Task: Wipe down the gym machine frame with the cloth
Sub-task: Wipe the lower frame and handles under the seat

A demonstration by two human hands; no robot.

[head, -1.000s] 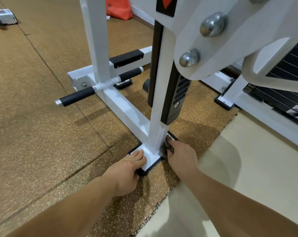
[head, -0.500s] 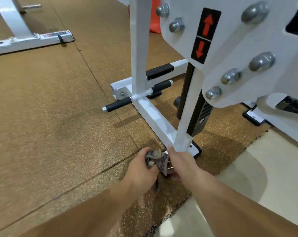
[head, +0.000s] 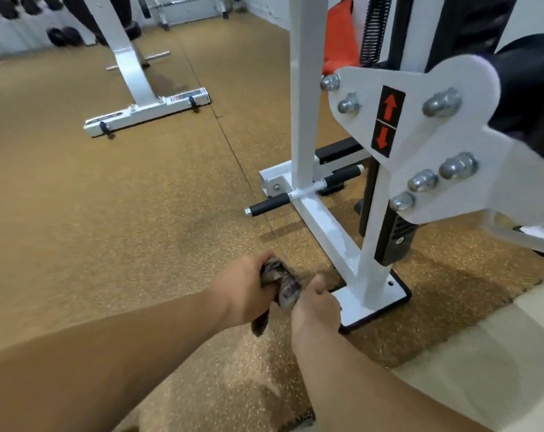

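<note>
Now the gym machine frame (head: 370, 275) stands upright, just to the right of our hands. We hold the cloth (head: 284, 283) bunched between them, fingers of left hand (head: 242, 291) and right hand (head: 316, 307) clenched on it, the right nearer the frame.

Cloth (head: 284, 283) left of frame (head: 372, 275)

A separate white stand (head: 146, 112) is set on the brown rubber floor (head: 77, 213). An orange bag (head: 339, 35) is seen farther back.
</note>
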